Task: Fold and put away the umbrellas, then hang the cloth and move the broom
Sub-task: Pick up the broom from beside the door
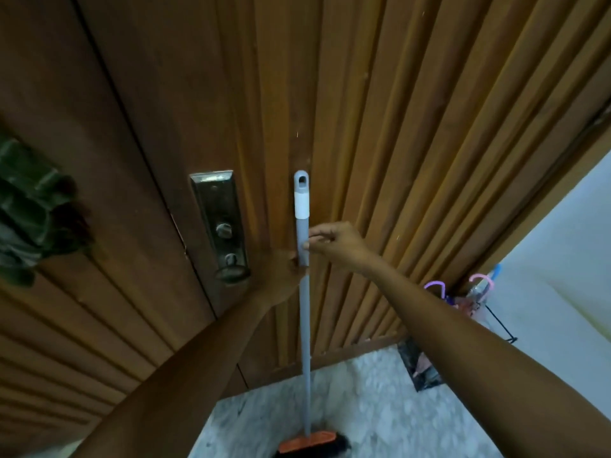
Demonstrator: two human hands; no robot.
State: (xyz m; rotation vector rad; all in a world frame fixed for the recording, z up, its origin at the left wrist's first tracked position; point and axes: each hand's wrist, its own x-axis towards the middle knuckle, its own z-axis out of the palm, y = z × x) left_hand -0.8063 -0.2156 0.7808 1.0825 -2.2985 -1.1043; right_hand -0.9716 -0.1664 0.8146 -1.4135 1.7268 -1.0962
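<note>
I can read no text, label, brand, number or sign anywhere in my view. The pale band near the top of the broom handle (301, 203) looks plain to me, and the metal lock plate (218, 219) to the left of it is too dark and blurred for me to make out any marking.

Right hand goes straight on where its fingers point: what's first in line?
The broom handle: the right hand has its fingers pointing left at it, and they seem to pinch it already, though depth is unclear.
</note>
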